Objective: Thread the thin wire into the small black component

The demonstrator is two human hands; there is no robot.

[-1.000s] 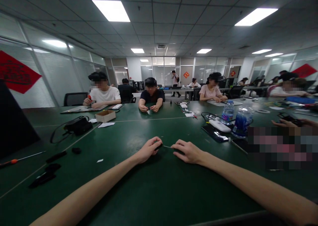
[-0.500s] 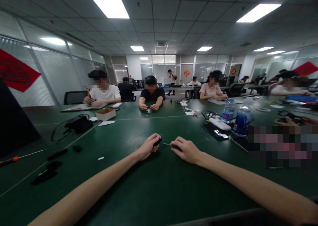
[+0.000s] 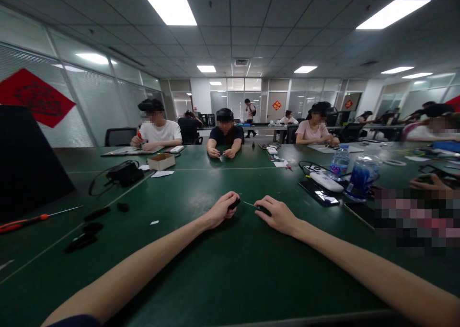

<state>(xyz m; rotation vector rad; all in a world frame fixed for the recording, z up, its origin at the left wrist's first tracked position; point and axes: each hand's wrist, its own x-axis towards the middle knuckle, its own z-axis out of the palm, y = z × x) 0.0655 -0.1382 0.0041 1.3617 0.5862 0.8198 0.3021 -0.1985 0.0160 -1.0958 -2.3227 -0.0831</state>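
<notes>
1. Holding a narrow grip, the left hand (image 3: 221, 211) has its fingers closed on a small black object (image 3: 234, 204); from my remote view, the fingers hide most of it and I cannot tell what it is.
2. Right hand (image 3: 278, 215): narrow grip, fingers curled over a dark handle (image 3: 263, 210).
3. Thin metal shaft (image 3: 248, 203): runs from the dark handle across the gap between the grips toward the small black object. I cannot tell whether its tip touches.
4. Green tabletop (image 3: 179, 288): lies under both grips.
5. Left of the left grip: a white paper scrap (image 3: 154, 222), loose black parts (image 3: 97, 213), and an orange-handled screwdriver (image 3: 23, 226).
6. Right of the right grip: a smartphone (image 3: 318, 193), a white power bank (image 3: 322, 181), and a water bottle (image 3: 339, 162).
7. Farther right: a co-worker's hand (image 3: 429, 183).
8. Well beyond the grips: a cardboard box (image 3: 161, 162) and a black bag (image 3: 124, 174).
</notes>
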